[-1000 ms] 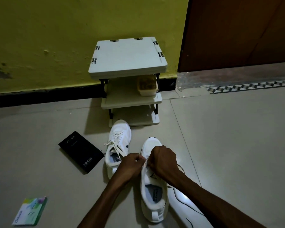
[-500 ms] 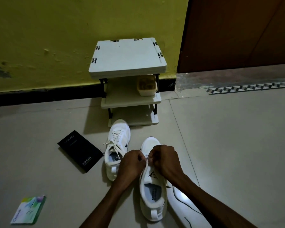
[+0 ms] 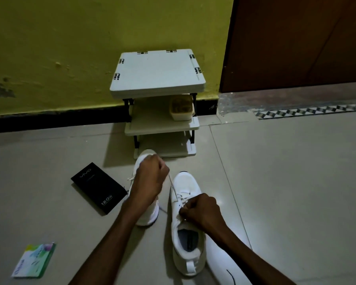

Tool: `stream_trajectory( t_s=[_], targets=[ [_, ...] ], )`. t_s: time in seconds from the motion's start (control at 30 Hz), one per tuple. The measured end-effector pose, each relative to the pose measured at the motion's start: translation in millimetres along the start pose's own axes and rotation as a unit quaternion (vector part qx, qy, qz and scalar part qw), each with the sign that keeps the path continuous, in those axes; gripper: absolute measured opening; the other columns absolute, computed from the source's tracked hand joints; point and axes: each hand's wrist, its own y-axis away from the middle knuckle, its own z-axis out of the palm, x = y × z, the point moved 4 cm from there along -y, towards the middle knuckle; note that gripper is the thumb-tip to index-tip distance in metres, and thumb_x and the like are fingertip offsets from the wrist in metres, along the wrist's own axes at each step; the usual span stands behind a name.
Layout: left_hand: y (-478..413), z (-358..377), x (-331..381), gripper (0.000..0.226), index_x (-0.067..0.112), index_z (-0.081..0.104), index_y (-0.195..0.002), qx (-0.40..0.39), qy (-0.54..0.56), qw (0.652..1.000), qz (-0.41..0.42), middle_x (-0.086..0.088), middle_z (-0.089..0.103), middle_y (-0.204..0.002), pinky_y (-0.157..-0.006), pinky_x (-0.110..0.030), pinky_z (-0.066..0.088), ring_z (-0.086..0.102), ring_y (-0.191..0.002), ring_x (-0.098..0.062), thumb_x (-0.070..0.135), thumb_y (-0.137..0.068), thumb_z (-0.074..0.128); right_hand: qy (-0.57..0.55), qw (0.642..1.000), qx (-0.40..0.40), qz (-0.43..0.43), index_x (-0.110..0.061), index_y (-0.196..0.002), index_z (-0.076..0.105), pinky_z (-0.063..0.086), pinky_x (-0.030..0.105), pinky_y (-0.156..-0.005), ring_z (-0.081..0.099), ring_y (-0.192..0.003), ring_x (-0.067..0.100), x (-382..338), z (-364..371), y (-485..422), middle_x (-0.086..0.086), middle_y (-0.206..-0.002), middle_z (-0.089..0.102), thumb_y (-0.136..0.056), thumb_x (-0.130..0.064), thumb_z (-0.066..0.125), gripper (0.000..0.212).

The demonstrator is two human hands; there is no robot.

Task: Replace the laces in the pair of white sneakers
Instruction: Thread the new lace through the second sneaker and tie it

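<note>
Hands apart, flat white lace taut between them
Left hand grips its raised far end; right hand, nearer, pinches it at the eyelets of the white mesh sneaker, toe pointing away

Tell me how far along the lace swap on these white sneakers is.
Nothing looks finished. The far sneaker shows loose lace ends at its side; old or new, I cannot tell. In hand: the left hand holds a white lace taut above the near sneaker while the right hand pinches it at the eyelets. Left: finishing this lacing, probably tying both.
</note>
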Motion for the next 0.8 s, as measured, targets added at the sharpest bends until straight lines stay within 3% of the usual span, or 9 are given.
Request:
stream_trajectory(
  t_s=[0.13,0.27,0.37,0.43,0.5,0.57,0.67,0.7,0.8],
  targets=[
    [-7.1,-30.6,6.7,0.015,0.009,0.061,-0.090,0.027,0.202,0.978,-0.031,-0.002,0.068,-0.089,-0.073,-0.025,0.049,0.065,-0.083,-0.013,0.014,-0.097,0.049,-0.017,1.000,0.007,0.000,-0.005,-0.074,0.070,0.052,0.033,-0.060,0.064,-0.065,0.021,4.3,2.4,-1.6,0.012,-0.075,0.070,-0.063,-0.035,0.067,0.033],
    [14.8,13.3,15.6,0.016,0.009,0.047,-0.090,-0.141,0.485,0.847,-0.168,-0.009,0.061,-0.078,-0.061,-0.026,0.052,0.062,-0.060,-0.016,0.007,-0.101,0.035,-0.039,0.999,0.002,-0.006,0.000,-0.071,0.066,0.044,0.032,-0.053,0.052,-0.054,0.015,6.6,4.5,-2.5,0.011,-0.061,0.063,-0.064,-0.034,0.066,0.034],
    [22.9,36.5,3.0,0.017,0.011,0.050,-0.100,-0.190,0.092,0.973,-0.090,-0.011,0.059,-0.093,-0.068,-0.031,0.045,0.058,-0.078,-0.023,0.012,-0.100,0.033,-0.046,0.999,0.005,0.001,0.000,-0.066,0.064,0.037,0.026,-0.050,0.047,-0.051,0.012,6.5,3.1,-2.8,0.008,-0.055,0.054,-0.067,-0.029,0.070,0.030],
    [30.7,45.2,-4.5,0.023,0.009,0.050,-0.118,-0.193,-0.205,0.959,0.021,-0.014,0.060,-0.116,-0.087,-0.038,0.046,0.059,-0.107,-0.031,0.019,-0.101,0.037,-0.044,0.999,0.002,0.003,-0.003,-0.059,0.062,0.038,0.023,-0.049,0.048,-0.049,0.011,6.0,2.7,-3.5,0.006,-0.053,0.054,-0.067,-0.028,0.071,0.029],
    [37.0,54.8,-12.4,0.032,0.007,0.053,-0.125,-0.231,-0.307,0.922,0.047,-0.015,0.055,-0.126,-0.093,-0.037,0.043,0.055,-0.118,-0.031,0.026,-0.102,0.042,-0.038,0.999,-0.004,0.002,-0.011,-0.052,0.056,0.034,0.022,-0.046,0.044,-0.047,0.011,5.1,3.0,-3.9,0.000,-0.050,0.048,-0.068,-0.027,0.073,0.028],
    [35.7,57.7,-10.8,0.028,0.008,0.066,-0.111,-0.258,-0.241,0.934,0.052,-0.011,0.062,-0.115,-0.091,-0.034,0.044,0.059,-0.113,-0.027,0.025,-0.099,0.048,-0.036,0.999,-0.001,0.006,-0.006,-0.054,0.059,0.034,0.023,-0.048,0.044,-0.049,0.012,5.3,3.0,-4.5,0.001,-0.051,0.048,-0.067,-0.026,0.072,0.027],
    [24.4,24.7,14.5,0.038,0.024,0.069,-0.061,-0.206,0.183,0.961,0.023,0.010,0.066,-0.077,-0.077,-0.029,0.041,0.062,-0.084,-0.003,0.013,-0.092,0.050,-0.045,0.999,0.007,0.009,-0.004,-0.053,0.057,0.029,0.023,-0.047,0.039,-0.049,0.013,5.9,3.3,-3.5,0.001,-0.051,0.044,-0.066,-0.021,0.068,0.024],
    [18.7,6.3,20.8,0.042,0.025,0.064,-0.057,-0.153,0.371,0.916,-0.024,0.013,0.067,-0.077,-0.076,-0.030,0.041,0.059,-0.083,-0.002,0.011,-0.094,0.048,-0.050,0.999,0.006,0.007,-0.008,-0.050,0.053,0.027,0.023,-0.047,0.036,-0.049,0.013,5.6,3.6,-3.0,0.001,-0.051,0.041,-0.066,-0.020,0.067,0.024],
    [6.1,-38.2,46.3,0.030,0.017,0.057,-0.076,-0.104,0.748,0.649,-0.094,0.002,0.067,-0.077,-0.075,-0.030,0.049,0.063,-0.076,-0.012,0.019,-0.102,0.040,-0.059,0.998,0.003,0.001,-0.015,-0.051,0.047,0.024,0.024,-0.048,0.032,-0.049,0.013,5.5,4.3,-3.4,0.001,-0.051,0.037,-0.066,-0.019,0.066,0.024]
  ],
)
